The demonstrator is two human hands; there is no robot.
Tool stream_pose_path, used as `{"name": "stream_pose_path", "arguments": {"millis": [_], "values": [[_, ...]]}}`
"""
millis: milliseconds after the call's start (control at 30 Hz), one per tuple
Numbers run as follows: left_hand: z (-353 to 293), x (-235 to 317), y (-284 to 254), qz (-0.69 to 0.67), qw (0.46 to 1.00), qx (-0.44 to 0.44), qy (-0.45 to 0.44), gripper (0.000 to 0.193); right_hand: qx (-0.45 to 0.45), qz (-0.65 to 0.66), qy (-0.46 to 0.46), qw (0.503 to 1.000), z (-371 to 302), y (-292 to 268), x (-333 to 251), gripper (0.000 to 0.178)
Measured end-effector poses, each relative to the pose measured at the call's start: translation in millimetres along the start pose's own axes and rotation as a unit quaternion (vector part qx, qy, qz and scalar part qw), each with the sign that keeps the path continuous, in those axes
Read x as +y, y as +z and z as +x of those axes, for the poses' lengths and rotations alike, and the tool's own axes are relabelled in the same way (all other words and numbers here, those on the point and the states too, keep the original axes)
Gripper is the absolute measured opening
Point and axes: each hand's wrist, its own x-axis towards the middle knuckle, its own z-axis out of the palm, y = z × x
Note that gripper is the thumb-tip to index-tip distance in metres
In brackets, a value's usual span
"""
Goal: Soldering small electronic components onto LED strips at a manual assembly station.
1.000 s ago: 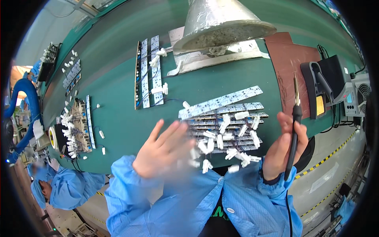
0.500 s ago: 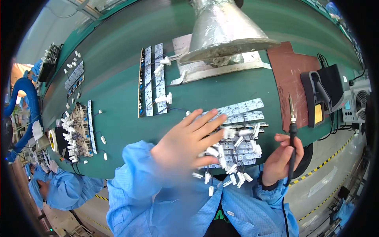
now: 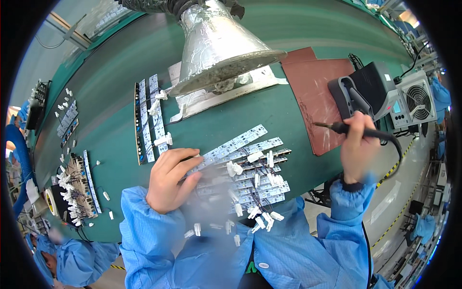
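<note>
My left hand (image 3: 169,180) is at the left ends of a pile of white LED circuit board strips (image 3: 257,144). Its bent fingers and thumb close round the end of the topmost strip (image 3: 236,143); a blurred patch hides part of the pile beside it. White plug connectors (image 3: 234,168) on dark wires lie over the strips, and some hang past the table's near edge. On the right, my right hand (image 3: 358,147) grips a soldering iron (image 3: 341,128) by its dark handle. The iron's tip points left over a reddish-brown mat (image 3: 303,91).
A foil-covered fume hood (image 3: 216,41) stands at the back over a white base. Beside it lie more strips (image 3: 154,115). A soldering station (image 3: 370,89) with an iron holder is at right. Bundled boards (image 3: 79,183) lie at left, where a blue-sleeved person (image 3: 79,257) sits.
My left hand has drawn back leftward from above the pile to the strip ends. My right hand has raised the soldering iron and tipped it from upright to nearly level. The view has shifted right.
</note>
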Motion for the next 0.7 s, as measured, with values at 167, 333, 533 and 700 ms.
{"name": "stream_pose_path", "arguments": {"millis": [167, 333, 533, 700], "values": [[-1, 2, 2, 0.008, 1.0, 0.014, -0.02, 0.031, -0.037, -0.077, -0.042, 0.995, 5, -3, 1, 0.039], [4, 4, -1, 0.054, 0.997, 0.017, -0.052, 0.03, -0.023, -0.052, 0.003, 0.998, 8, -1, -1, 0.039], [3, 13, -11, -0.053, 0.988, -0.008, -0.144, 0.03, -0.014, -0.053, 0.015, 0.998, 4, -4, 1, 0.038], [2, 12, -17, -0.016, 0.986, -0.037, -0.16, 0.028, -0.066, -0.117, 0.008, 0.991, 5, -20, 3, 0.034]]}}
